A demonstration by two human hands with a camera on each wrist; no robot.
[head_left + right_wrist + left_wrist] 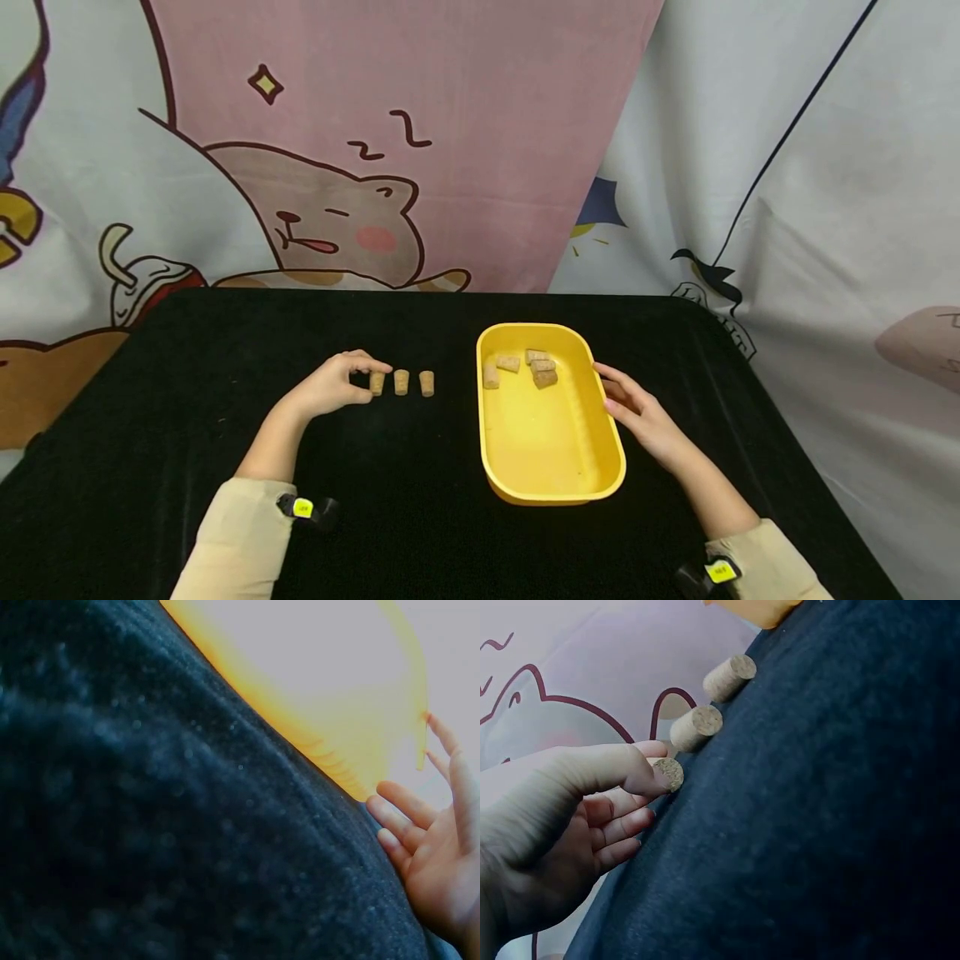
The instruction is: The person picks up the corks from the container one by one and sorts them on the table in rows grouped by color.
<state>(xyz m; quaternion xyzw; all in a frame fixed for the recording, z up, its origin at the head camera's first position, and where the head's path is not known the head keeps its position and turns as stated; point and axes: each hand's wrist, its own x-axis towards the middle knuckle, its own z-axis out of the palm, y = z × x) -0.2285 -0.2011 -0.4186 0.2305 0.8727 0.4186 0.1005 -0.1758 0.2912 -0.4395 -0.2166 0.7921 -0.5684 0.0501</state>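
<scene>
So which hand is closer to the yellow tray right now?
Right. The right hand rests against the yellow tray's right rim, fingers straight. The left hand is further off to the left, pinching the nearest of three corks standing on the black cloth.

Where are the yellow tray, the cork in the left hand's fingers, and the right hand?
Tray [557, 493]: head view, on its near rim.
Held cork [377, 382]: head view, on its side.
Right hand [641, 410]: head view, on the back of the hand.
</scene>
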